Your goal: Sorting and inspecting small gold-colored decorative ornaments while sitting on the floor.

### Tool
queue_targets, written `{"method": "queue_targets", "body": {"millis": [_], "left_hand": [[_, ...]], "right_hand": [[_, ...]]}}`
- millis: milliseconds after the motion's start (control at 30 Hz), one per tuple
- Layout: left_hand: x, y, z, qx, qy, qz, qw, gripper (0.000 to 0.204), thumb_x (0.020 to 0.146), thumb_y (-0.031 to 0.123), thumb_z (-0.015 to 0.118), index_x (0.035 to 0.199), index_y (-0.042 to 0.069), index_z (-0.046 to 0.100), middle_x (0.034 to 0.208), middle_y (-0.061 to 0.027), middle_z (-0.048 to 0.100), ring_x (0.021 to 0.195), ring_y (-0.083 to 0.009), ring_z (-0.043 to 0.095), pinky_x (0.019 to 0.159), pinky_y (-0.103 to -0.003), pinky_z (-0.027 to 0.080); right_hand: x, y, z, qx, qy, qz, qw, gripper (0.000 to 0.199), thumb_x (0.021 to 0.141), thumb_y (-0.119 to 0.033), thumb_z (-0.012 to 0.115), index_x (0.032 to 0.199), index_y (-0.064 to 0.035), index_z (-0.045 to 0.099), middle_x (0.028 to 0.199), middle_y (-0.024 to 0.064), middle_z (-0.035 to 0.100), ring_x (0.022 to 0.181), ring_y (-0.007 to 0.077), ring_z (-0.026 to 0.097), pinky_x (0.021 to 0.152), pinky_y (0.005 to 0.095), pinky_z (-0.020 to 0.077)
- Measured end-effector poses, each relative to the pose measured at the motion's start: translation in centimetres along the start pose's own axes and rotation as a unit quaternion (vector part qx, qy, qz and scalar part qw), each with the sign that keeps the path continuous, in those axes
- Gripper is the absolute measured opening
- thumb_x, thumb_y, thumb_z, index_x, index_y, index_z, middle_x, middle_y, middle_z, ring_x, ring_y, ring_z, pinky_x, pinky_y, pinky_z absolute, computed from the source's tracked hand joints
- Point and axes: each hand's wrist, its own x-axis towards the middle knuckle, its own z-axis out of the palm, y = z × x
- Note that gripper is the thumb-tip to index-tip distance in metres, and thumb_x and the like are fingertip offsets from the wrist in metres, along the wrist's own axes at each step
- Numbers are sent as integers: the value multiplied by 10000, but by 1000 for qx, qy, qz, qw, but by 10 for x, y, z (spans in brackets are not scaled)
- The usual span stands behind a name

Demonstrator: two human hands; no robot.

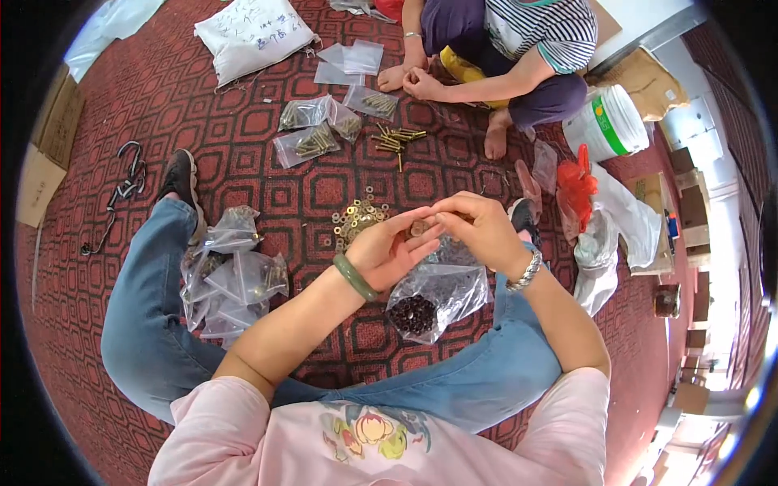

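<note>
Hands together, perhaps cupping something small; clear bag nearby holds dark pieces; farther pouch, brass-coloured rods.

Pink shirt, blue jeans, green bangle

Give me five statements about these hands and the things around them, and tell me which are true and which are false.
1. The left hand is palm up, with the right hand at its fingertips. True.
2. The green bangle is on the right wrist. False: it is on the left wrist; the right wears a silver-coloured bracelet.
3. A pile of washers lies on the patterned red carpet. True.
4. The clear bag of dark small parts hangs from the left hand. False: it rests between the wearer's legs.
5. The white bucket has a green band. True.
</note>
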Motion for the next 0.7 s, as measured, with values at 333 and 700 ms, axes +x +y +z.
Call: {"method": "queue_targets", "body": {"millis": [333,700], "left_hand": [[3,1,-12,-23,-35,31,999,244,896,63,464,1110,-25,540,978,-105,596,910,-183,588,870,-305,475],[11,3,-8,0,-120,34,992,255,897,61,455,1123,-25,537,952,-76,589,814,-119,551,857,-245,459]], "right_hand": [[4,1,21,-133,-3,-101,986,158,765,-55,598,915,-79,640,782,29,563,610,152,512,564,256,410],[11,11,21,-122,15,-112,986,81,780,-83,592,859,-71,605,798,42,545,658,183,527,607,274,428]]}}
